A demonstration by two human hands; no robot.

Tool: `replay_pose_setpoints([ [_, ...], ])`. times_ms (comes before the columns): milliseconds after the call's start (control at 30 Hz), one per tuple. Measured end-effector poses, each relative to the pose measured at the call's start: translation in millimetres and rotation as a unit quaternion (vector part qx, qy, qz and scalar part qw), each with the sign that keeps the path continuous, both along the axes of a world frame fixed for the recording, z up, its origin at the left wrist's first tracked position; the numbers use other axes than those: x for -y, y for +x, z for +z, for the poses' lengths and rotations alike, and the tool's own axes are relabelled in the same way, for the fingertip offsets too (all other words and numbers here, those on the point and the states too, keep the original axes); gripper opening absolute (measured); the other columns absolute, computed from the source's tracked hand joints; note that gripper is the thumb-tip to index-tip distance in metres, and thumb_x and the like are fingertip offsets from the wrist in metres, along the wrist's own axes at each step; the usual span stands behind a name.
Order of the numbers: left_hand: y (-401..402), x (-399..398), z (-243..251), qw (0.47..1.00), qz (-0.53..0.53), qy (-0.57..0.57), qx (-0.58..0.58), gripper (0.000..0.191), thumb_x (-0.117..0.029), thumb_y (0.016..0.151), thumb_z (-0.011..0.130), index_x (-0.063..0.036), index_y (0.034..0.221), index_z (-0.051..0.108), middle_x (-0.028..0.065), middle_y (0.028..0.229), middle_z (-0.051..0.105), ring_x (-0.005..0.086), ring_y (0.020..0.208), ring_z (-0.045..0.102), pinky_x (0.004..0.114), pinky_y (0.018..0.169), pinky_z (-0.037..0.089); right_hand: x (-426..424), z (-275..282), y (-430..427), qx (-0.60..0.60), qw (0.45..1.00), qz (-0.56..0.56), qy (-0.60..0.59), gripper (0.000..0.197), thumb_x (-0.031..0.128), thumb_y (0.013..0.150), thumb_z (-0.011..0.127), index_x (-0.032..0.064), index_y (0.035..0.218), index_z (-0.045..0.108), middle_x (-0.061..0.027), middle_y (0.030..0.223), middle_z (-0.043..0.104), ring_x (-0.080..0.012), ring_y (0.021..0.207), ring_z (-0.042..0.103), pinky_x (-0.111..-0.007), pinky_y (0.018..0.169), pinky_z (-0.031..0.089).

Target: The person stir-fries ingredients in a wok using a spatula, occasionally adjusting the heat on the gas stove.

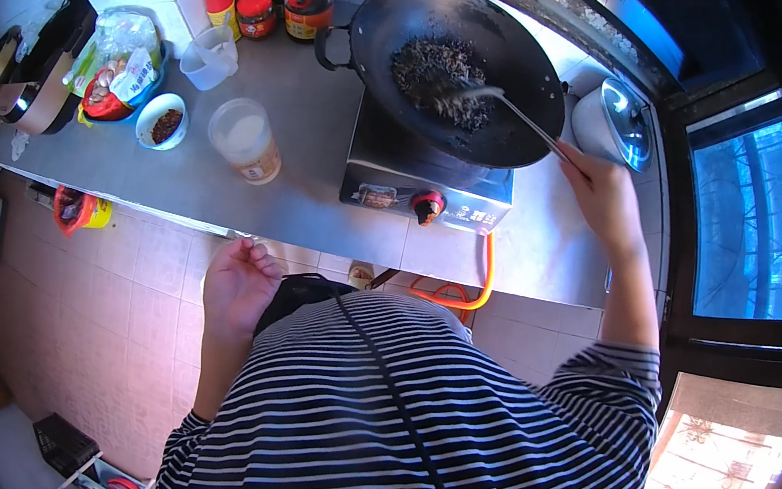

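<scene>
My right hand (599,196) is closed around the handle of a metal spatula or ladle (536,128). Its slightly blurred head lies among dark, shredded food (439,73) in a large black wok (532,61). The wok sits on a steel gas stove (386,175) with a red and black knob (428,206). Near my waist, below the counter's front edge, my left hand (243,279) is raised with its fingers loosely curled and nothing in it. A clear plastic tub of white granules (246,139) and a white bowl of reddish-brown flakes (163,122) stand left of the stove.
Sauce bottles and a jar (256,13) stand at the back left, beside a translucent plastic jug (209,58). A basket with bags and garlic (117,71) is farther left. A lidded pot (610,122) stands right of the wok. An orange hose (487,274) hangs over the counter edge.
</scene>
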State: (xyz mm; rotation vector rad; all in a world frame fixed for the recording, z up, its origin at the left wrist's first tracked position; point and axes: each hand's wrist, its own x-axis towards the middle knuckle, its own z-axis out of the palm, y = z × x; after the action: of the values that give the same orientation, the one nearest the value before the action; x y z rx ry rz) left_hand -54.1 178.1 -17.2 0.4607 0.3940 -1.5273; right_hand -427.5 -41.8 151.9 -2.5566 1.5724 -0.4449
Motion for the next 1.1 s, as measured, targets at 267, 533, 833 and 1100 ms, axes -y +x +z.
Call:
replay_pose_setpoints([
  [267, 4.7, -0.1, 3.2, 1.0, -0.004, 0.012, 0.027, 0.015, -0.015, 0.093, 0.052, -0.0049, 0.083, 0.057, 0.0065, 0.076, 0.053, 0.0172, 0.07, 0.049, 0.03, 0.069, 0.044, 8.5, -15.4, 35.8, -0.082, 0.995, -0.046, -0.031, 0.023, 0.018, 0.089, 0.063, 0.0138, 0.11, 0.071, -0.0173, 0.085, 0.068, -0.0312, 0.07, 0.067, -0.036, 0.07, 0.054],
  [533, 1.1, -11.4, 1.0, 1.0, 0.017, -0.006, 0.021, 0.015, -0.014, 0.093, 0.05, -0.0041, 0.083, 0.055, 0.0064, 0.075, 0.053, 0.0175, 0.071, 0.049, 0.031, 0.069, 0.044, 33.3, -29.0, 53.1, 0.044, 0.998, -0.005, -0.045, 0.027, 0.021, 0.088, 0.062, 0.0201, 0.115, 0.068, -0.0197, 0.091, 0.066, -0.0373, 0.081, 0.065, -0.04, 0.074, 0.053],
  [833, 4.8, -18.2, -1.1, 0.998, 0.041, -0.003, 0.04, 0.017, -0.014, 0.093, 0.049, -0.0038, 0.082, 0.056, 0.0073, 0.075, 0.054, 0.0177, 0.069, 0.049, 0.03, 0.067, 0.043, -32.6, 22.5, 12.6, -0.058, 0.998, -0.018, -0.009, 0.025, 0.015, 0.088, 0.063, 0.0121, 0.113, 0.069, -0.0181, 0.085, 0.068, -0.0266, 0.067, 0.067, -0.033, 0.067, 0.052],
  [1100, 3.2, -14.4, 8.7, 1.0, 0.007, -0.025, 0.01, 0.016, -0.015, 0.094, 0.049, -0.0042, 0.084, 0.056, 0.0068, 0.075, 0.054, 0.0172, 0.069, 0.049, 0.03, 0.068, 0.044, 36.8, -16.2, 55.8, -0.025, 0.998, 0.001, -0.065, 0.026, 0.023, 0.087, 0.062, 0.0196, 0.111, 0.07, -0.0161, 0.089, 0.068, -0.0347, 0.082, 0.066, -0.038, 0.075, 0.053],
])
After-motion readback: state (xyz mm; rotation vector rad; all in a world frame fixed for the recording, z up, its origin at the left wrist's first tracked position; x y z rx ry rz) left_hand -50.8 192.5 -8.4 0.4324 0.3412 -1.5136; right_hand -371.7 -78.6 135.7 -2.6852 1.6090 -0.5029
